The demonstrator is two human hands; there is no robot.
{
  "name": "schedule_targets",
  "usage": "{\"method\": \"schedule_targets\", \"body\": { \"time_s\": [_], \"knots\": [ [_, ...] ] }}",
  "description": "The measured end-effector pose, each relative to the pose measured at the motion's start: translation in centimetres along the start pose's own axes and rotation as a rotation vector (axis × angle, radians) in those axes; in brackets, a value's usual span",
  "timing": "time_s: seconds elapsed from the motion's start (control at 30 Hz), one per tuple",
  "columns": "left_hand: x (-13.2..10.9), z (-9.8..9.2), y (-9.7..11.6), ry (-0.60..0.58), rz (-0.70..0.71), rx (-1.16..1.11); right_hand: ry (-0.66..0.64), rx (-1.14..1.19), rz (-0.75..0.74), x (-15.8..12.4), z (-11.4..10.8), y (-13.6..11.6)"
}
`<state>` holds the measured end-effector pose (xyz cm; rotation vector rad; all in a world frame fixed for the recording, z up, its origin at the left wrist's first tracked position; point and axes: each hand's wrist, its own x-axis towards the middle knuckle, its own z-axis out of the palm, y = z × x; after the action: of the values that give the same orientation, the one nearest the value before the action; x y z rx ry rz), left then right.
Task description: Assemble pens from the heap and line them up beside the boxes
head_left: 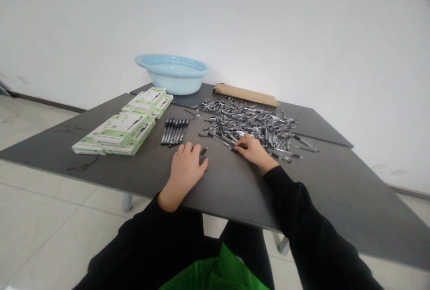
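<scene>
My left hand (187, 166) rests low over the table with its fingers curled. A pen (204, 151) with a dark grip and pointed tip pokes out between its index finger and thumb; the rest of that pen is hidden. Just beyond this hand, several capped black pens (174, 131) lie side by side in a row. My right hand (254, 150) pinches a pen (241, 146) at the near left edge of a large loose pile of pens (250, 122). Other pens lie close to its fingertips.
Green and white pen boxes (117, 132) are stacked on the left of the dark table (221, 191). Behind them stands a light blue basin (176, 82). A flat brown cardboard piece (247, 94) lies behind the pile, near the white wall (255, 26).
</scene>
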<state>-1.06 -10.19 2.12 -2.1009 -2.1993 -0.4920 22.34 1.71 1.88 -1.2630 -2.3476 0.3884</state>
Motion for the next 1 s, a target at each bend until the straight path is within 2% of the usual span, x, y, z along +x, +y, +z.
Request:
{"method": "schedule_targets", "body": {
  "time_s": [0.4, 0.67, 0.8, 1.0],
  "knots": [
    [-0.2, 0.3, -0.4, -0.071, -0.010, 0.005, 0.066, -0.070, -0.075, -0.3, 1.2, 0.8],
    [0.0, 0.0, -0.5, -0.071, -0.027, -0.224, 0.088, -0.076, -0.069, -0.5, 0.9, 0.8],
    [0.1, 0.1, -0.3, -0.109, -0.005, -0.408, 0.123, 0.006, -0.061, -0.5, 0.3, 0.6],
    [0.2, 0.2, 0.2, -0.147, 0.065, -0.532, 0.180, 0.272, 0.000, -0.7, 0.1, -0.2]
  ]
}}
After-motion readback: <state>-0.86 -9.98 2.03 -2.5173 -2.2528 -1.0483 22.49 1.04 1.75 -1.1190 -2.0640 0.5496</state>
